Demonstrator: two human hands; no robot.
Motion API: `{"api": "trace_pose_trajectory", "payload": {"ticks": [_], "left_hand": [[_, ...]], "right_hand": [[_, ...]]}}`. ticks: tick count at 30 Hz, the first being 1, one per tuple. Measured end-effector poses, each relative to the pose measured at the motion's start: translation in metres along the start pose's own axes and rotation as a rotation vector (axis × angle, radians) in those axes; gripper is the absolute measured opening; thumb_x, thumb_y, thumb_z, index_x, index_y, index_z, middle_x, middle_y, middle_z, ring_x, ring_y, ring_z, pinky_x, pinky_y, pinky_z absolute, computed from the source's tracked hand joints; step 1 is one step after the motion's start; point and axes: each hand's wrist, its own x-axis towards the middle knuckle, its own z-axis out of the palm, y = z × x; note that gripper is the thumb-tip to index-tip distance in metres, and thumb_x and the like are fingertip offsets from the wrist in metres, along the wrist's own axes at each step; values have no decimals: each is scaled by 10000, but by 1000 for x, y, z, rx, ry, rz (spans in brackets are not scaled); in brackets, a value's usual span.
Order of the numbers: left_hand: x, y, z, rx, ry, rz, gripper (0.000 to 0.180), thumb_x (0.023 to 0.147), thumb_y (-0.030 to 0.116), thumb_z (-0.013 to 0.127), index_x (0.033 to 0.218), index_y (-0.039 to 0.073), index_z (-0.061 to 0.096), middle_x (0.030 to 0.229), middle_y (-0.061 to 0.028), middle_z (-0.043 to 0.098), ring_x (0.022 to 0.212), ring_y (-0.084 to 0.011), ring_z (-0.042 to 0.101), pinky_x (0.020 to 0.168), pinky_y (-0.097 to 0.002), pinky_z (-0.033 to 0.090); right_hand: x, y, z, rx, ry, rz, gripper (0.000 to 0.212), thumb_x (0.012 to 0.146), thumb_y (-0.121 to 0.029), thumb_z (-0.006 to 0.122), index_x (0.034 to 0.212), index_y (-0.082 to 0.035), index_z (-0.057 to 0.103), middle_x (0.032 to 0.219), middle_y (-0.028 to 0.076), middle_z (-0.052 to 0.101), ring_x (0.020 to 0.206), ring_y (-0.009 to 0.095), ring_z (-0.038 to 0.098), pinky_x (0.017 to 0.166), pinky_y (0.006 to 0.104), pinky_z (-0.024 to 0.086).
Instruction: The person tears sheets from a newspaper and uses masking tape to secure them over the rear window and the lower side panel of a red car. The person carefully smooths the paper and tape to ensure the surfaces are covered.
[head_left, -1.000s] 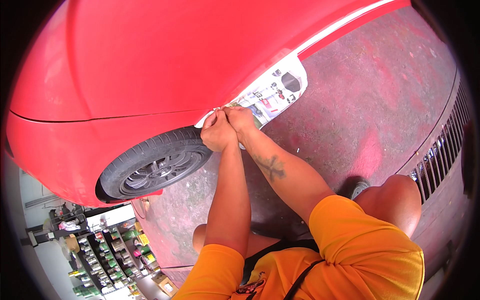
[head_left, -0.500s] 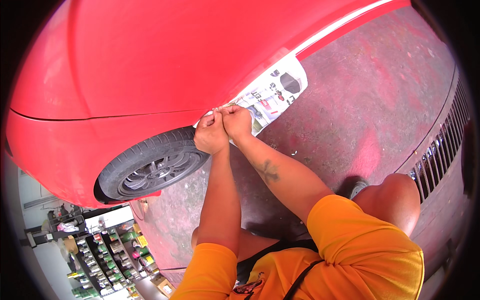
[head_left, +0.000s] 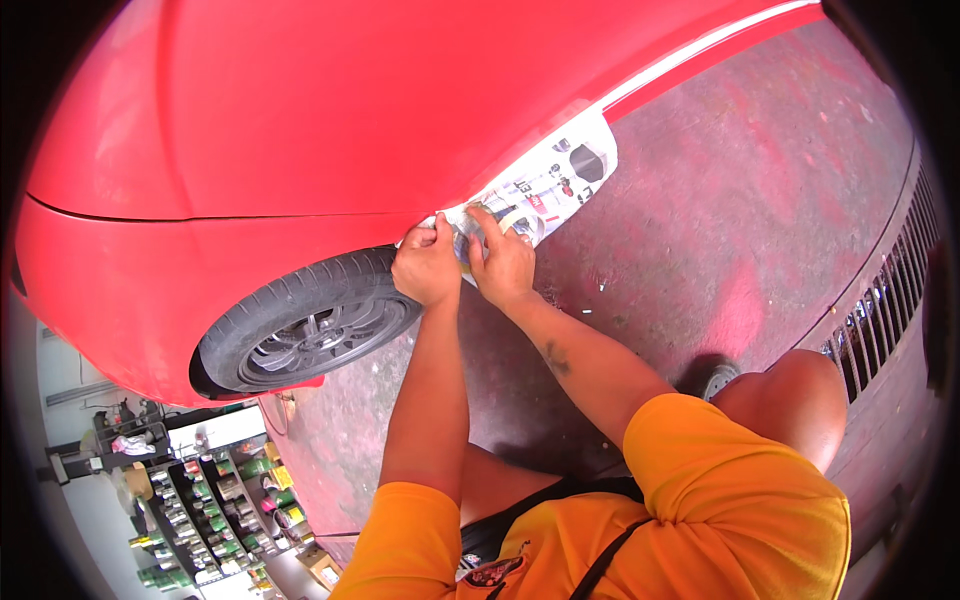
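A printed paper sheet (head_left: 560, 180), mostly white, runs along the lower edge of the red car body (head_left: 330, 120), just behind the wheel. My left hand (head_left: 427, 268) is closed in a pinch at the sheet's end by the tire, its fingertips against the panel edge. Beside it, my right hand (head_left: 506, 268) lies over the sheet with index finger stretched out and thumb apart. Near its other fingers shows a pale curved shape; whether that is print or a separate thing, I cannot tell.
A black tire (head_left: 300, 290) with a grey spoked wheel stands left of my hands. Slotted metal grating (head_left: 870, 310) crosses the stained concrete floor (head_left: 700, 230) at right. Shelves (head_left: 215, 510) with cans and bottles are at lower left. My bent knee (head_left: 790, 400) is at right.
My right hand has come away from the left and moved slightly right over the sheet, its fingers spreading from a pinch. My left hand stays at the sheet's end.
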Motion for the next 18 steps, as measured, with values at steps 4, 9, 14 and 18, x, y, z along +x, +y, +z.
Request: {"api": "trace_pose_trajectory", "payload": {"ticks": [4, 9, 14, 18], "left_hand": [[4, -6, -4, 19, -25, 24, 357, 812, 459, 862, 667, 149, 761, 689, -73, 742, 612, -309, 718, 580, -467, 529], [5, -10, -4, 11, -14, 64, 353, 812, 454, 861, 667, 150, 754, 727, -69, 749, 625, -320, 716, 582, -474, 524], [4, 2, -5, 59, -52, 43, 323, 828, 427, 851, 739, 125, 782, 721, -48, 758, 700, -306, 733, 657, -449, 547], [1, -24, -15, 96, 128, 619, 154, 823, 249, 835, 942, 160, 793, 953, -33, 724, 951, -295, 676, 801, -452, 511]], "right_hand": [[11, 4, -4, -74, -39, -153, 458, 935, -191, 688, 1390, -214, 647, 847, 156, 691, 794, 369, 704, 794, 516, 516], [17, -4, -12, -156, -158, -128, 483, 914, -165, 683, 1393, -221, 653, 878, 173, 715, 828, 356, 732, 810, 538, 518], [18, 3, -9, -68, -227, -51, 493, 918, -151, 661, 1402, -243, 657, 786, 161, 718, 728, 367, 717, 738, 531, 547], [14, 0, -12, -78, -208, -55, 502, 926, -146, 653, 1412, -269, 663, 782, 138, 719, 715, 369, 714, 719, 530, 566]]}}
